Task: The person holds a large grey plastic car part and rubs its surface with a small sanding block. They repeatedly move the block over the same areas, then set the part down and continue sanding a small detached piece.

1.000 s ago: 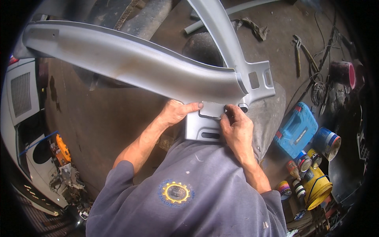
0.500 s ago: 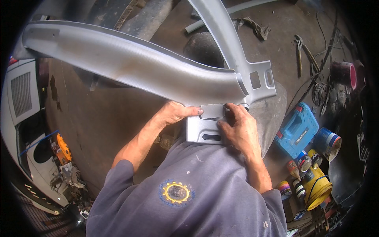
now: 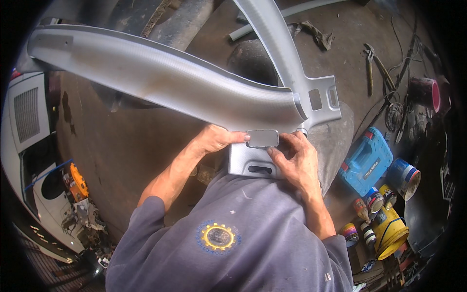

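I hold a long silver moulded trim panel [image 3: 160, 82] at its near end, against my shirt. A small grey rectangular piece [image 3: 262, 138] lies over an opening there, above a slotted cut-out. My left hand [image 3: 213, 140] grips the panel's left edge, thumb tip at the piece's left end. My right hand [image 3: 296, 160] has bent fingertips on the piece's right end and thumb at its lower edge. A second silver trim [image 3: 270, 39] with a holed end plate lies beyond, partly behind the first.
At right are pliers [image 3: 369, 73], cables, a red container [image 3: 428, 95], a blue tool case [image 3: 365, 160], several paint cans [image 3: 404, 177] and a yellow bucket [image 3: 389, 233]. A pale vehicle part [image 3: 26, 117] and an orange object [image 3: 78, 180] are at left; a grey tube [image 3: 253, 27] is at top.
Both hands and the small piece have shifted slightly downward, and my right thumb has moved lower on the piece. The near trim end has moved very slightly with them.
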The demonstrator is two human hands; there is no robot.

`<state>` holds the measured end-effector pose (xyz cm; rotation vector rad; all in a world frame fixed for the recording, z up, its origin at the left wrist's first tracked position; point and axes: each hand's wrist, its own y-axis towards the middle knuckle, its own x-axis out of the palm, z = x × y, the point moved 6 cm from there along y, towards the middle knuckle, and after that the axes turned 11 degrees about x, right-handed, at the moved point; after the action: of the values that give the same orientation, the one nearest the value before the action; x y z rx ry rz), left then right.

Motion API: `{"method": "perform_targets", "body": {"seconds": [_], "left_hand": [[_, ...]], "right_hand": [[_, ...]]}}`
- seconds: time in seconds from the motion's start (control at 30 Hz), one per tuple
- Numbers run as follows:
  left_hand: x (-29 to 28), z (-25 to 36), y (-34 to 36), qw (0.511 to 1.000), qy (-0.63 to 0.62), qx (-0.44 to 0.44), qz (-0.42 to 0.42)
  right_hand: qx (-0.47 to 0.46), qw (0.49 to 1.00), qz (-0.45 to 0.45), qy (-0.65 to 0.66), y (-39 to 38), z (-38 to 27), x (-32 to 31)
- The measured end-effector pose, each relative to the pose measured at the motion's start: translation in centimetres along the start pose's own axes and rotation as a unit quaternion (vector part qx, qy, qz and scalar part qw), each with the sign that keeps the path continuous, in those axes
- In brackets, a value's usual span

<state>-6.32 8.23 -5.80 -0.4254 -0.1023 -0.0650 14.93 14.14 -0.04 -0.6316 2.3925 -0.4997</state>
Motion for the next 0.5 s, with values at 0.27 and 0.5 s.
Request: {"method": "perform_targets", "body": {"seconds": [0.27, 0.5], "left_hand": [[0.1, 0.7, 0.3, 0.999, -0.028, 0.025, -0.014], [0.2, 0.5, 0.4, 0.999, -0.015, 0.049, 0.003]], "right_hand": [[0.124, 0.965, -0.025, 0.229, 0.9, 4.2, 0.9], [0.129, 0.907, -0.071, 0.394, 1.0, 6.4, 1.5]]}}
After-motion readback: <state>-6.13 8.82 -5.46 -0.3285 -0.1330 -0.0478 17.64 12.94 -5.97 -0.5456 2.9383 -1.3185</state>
